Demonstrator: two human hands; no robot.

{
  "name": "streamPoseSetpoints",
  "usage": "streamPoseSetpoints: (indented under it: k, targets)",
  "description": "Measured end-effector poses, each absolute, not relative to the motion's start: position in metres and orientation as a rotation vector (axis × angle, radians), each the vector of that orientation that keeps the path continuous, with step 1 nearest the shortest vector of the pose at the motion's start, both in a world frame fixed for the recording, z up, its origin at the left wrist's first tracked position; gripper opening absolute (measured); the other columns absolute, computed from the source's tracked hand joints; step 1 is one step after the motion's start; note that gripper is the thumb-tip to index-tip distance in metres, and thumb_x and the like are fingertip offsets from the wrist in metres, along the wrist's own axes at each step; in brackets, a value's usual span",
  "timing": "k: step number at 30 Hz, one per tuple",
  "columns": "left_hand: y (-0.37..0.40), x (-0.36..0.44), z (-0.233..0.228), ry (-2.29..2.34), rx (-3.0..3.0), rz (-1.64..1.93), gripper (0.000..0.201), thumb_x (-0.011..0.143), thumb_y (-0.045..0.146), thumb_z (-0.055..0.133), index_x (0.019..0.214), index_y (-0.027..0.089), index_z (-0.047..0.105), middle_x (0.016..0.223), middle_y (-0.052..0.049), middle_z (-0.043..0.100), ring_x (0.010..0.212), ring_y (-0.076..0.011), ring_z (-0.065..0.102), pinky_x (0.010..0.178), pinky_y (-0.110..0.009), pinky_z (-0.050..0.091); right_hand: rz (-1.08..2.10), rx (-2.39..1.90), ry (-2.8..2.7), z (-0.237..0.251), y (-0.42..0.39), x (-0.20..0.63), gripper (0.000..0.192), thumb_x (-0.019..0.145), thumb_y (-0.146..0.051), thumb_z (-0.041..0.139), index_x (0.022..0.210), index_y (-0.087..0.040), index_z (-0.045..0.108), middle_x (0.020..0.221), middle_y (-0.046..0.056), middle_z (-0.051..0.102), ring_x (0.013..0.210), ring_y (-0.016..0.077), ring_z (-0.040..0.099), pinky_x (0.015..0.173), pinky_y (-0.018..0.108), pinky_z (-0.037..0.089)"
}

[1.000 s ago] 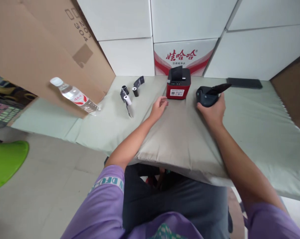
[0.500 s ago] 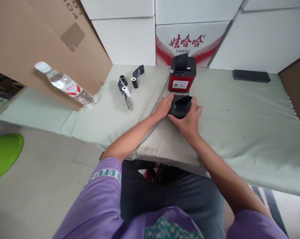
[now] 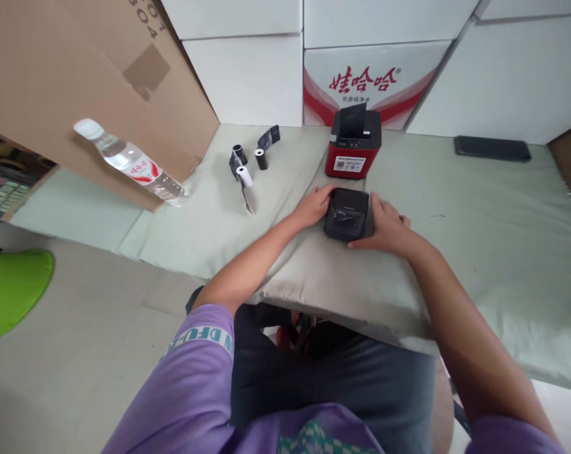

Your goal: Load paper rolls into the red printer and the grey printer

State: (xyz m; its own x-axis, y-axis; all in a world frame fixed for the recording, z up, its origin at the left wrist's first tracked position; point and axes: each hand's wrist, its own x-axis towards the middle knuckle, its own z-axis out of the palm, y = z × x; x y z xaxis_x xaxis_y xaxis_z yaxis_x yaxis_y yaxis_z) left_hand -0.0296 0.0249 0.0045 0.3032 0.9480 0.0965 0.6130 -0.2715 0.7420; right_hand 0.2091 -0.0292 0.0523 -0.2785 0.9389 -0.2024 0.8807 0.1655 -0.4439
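A small black portable printer (image 3: 346,215) sits on the cloth-covered table between my hands. My left hand (image 3: 314,207) holds its left side, fingertips at the back left corner. Around the right side curls my right hand (image 3: 385,228), thumb by the front edge and index finger along the right rear. A glossy dark patch shows on the printer's upper face. Just behind it stands a red and black printer (image 3: 354,146) with a black paper strip rising from its top.
Several small paper rolls (image 3: 261,159), some unrolled, lie to the left. A water bottle (image 3: 134,165) leans against a cardboard box (image 3: 96,69). White cartons (image 3: 247,75) line the back. A black phone (image 3: 492,149) lies at the back right.
The black portable printer has been turned and moved slightly toward me. The dark flap that stuck up from it no longer stands out. My right hand has shifted to its right side.
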Motion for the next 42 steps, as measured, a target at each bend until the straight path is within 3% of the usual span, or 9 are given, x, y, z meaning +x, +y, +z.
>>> streamPoseSetpoints:
  k: [3, 5, 8, 12, 17, 22, 28, 36, 42]
  targets:
    - [0.027, -0.038, 0.012, 1.319, 2.026, 0.68, 0.057, 0.107, 0.03, 0.03, 0.157, 0.022, 0.055, 0.16, -0.009, 0.067, 0.152, -0.0249, 0.06, 0.146, -0.051, 0.015, 0.809, -1.702, -2.378, 0.047, -0.022, 0.212, 0.155, 0.064, -0.061, 0.089, 0.178, -0.014, -0.005, 0.184, 0.028, 0.022, 0.175, 0.0486, 0.014, 0.138, 0.076, 0.007]
    - [0.031, -0.047, 0.016, 1.239, 2.0, 0.574, 0.062, 0.104, 0.03, 0.035, 0.165, 0.023, 0.049, 0.171, -0.006, 0.057, 0.165, -0.0245, 0.046, 0.146, -0.05, 0.01, 0.789, -1.646, -2.374, 0.039, -0.021, 0.213, 0.158, 0.064, -0.063, 0.089, 0.178, -0.014, -0.008, 0.185, 0.027, 0.02, 0.175, 0.048, 0.011, 0.138, 0.076, 0.004]
    - [0.038, -0.061, 0.022, 1.121, 1.945, 0.419, 0.072, 0.102, 0.039, 0.047, 0.172, 0.027, 0.039, 0.181, -0.002, 0.041, 0.176, -0.0262, 0.022, 0.147, -0.051, 0.001, 0.767, -1.581, -2.365, 0.03, -0.021, 0.214, 0.159, 0.062, -0.067, 0.088, 0.178, -0.017, -0.008, 0.185, 0.027, 0.021, 0.175, 0.0501, 0.013, 0.137, 0.078, 0.003]
    - [0.041, -0.067, 0.027, 1.042, 1.937, 0.35, 0.082, 0.101, 0.048, 0.052, 0.177, 0.028, 0.028, 0.185, -0.002, 0.029, 0.177, -0.0272, 0.016, 0.145, -0.051, -0.007, 0.765, -1.531, -2.356, 0.026, -0.019, 0.216, 0.16, 0.061, -0.068, 0.088, 0.178, -0.016, -0.007, 0.183, 0.028, 0.023, 0.173, 0.0532, 0.015, 0.135, 0.081, 0.003]
    - [0.037, -0.064, 0.031, 1.034, 1.902, 0.374, 0.088, 0.095, 0.063, 0.062, 0.174, 0.037, 0.035, 0.186, 0.003, 0.029, 0.179, -0.0327, 0.003, 0.145, -0.057, 0.0, 0.731, -1.497, -2.356, 0.02, -0.016, 0.218, 0.16, 0.061, -0.069, 0.089, 0.179, -0.018, -0.006, 0.182, 0.029, 0.027, 0.171, 0.0555, 0.019, 0.133, 0.084, 0.003]
    - [0.041, -0.067, 0.028, 0.99, 1.893, 0.398, 0.09, 0.092, 0.066, 0.066, 0.172, 0.037, 0.038, 0.185, 0.0, 0.034, 0.178, -0.0332, 0.013, 0.145, -0.058, 0.005, 0.707, -1.469, -2.354, 0.018, -0.015, 0.221, 0.158, 0.059, -0.07, 0.09, 0.179, -0.021, 0.0, 0.181, 0.026, 0.032, 0.17, 0.0554, 0.025, 0.133, 0.084, 0.006]
    - [0.054, -0.079, 0.023, 0.811, 1.896, 0.414, 0.103, 0.083, 0.07, 0.078, 0.171, 0.03, 0.042, 0.183, -0.009, 0.036, 0.172, -0.0347, 0.032, 0.143, -0.051, 0.025, 0.696, -1.443, -2.388, 0.022, -0.014, 0.225, 0.155, 0.057, -0.071, 0.091, 0.178, -0.022, 0.008, 0.182, 0.025, 0.032, 0.17, 0.0536, 0.025, 0.135, 0.082, 0.009]
    - [0.059, -0.081, 0.03, 0.807, 1.815, 0.428, 0.098, 0.082, 0.063, 0.085, 0.166, 0.027, 0.051, 0.176, -0.014, 0.048, 0.168, -0.0362, 0.041, 0.141, -0.056, 0.027, 0.641, -1.457, -2.398, 0.016, -0.012, 0.222, 0.158, 0.057, -0.07, 0.092, 0.178, -0.026, 0.002, 0.179, 0.024, 0.035, 0.168, 0.0557, 0.028, 0.134, 0.083, 0.013]
    - [0.059, -0.081, 0.033, 0.816, 1.783, 0.429, 0.09, 0.082, 0.057, 0.088, 0.162, 0.027, 0.058, 0.174, -0.013, 0.051, 0.166, -0.0347, 0.045, 0.139, -0.054, 0.034, 0.669, -1.373, -2.368, 0.013, -0.015, 0.214, 0.167, 0.057, -0.068, 0.093, 0.177, -0.023, -0.015, 0.186, 0.023, 0.015, 0.174, 0.0517, 0.012, 0.137, 0.077, 0.011]
